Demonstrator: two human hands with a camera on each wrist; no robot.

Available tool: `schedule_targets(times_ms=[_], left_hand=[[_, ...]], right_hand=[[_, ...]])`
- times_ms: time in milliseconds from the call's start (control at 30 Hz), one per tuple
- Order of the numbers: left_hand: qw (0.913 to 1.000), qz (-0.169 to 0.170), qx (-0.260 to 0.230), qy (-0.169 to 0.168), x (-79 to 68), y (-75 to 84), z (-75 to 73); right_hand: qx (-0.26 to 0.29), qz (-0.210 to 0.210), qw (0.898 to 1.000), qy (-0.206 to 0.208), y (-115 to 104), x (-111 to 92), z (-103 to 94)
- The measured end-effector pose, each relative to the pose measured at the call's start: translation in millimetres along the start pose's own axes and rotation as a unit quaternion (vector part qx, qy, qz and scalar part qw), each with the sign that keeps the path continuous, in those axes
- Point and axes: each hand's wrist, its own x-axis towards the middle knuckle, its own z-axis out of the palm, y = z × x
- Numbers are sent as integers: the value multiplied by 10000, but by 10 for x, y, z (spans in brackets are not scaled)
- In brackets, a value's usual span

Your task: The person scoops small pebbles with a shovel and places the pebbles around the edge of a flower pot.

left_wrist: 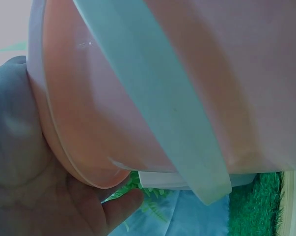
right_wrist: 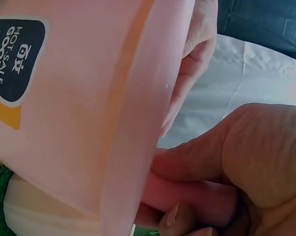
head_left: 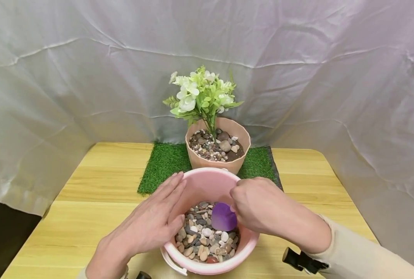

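A pink bucket [head_left: 224, 267] with a white rim stands at the table's front, holding a bed of mixed pebbles [head_left: 203, 232]. My left hand [head_left: 145, 219] rests on its left rim, fingers straight and thumb reaching over the inside. My right hand [head_left: 262, 203] grips a small shovel at the bucket's right side. The shovel's purple blade [head_left: 224, 217] lies over the pebbles. In the right wrist view, the fingers curl round its pink handle [right_wrist: 201, 199]. The bucket's white carrying handle [left_wrist: 152, 113] hangs down outside in the left wrist view.
Behind the bucket, a peach flowerpot [head_left: 215, 164] stands on a green turf mat [head_left: 168, 162]. It holds soil, stones and a white-flowered plant [head_left: 203, 95]. The wooden table [head_left: 88, 209] extends to both sides, and grey cloth [head_left: 123, 77] hangs around it.
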Motion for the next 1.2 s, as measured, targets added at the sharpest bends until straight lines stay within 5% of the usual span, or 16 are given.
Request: schedule_targets(times_ms=[733,1200], left_hand=[[10000,-63,-4,-30,-3,8,-2],[9999,-140,27,-42,8,45,-8]], right_hand=[[-343,-65,9994,-39,-73,42,88],[936,159,9938,-585,20,230,180]])
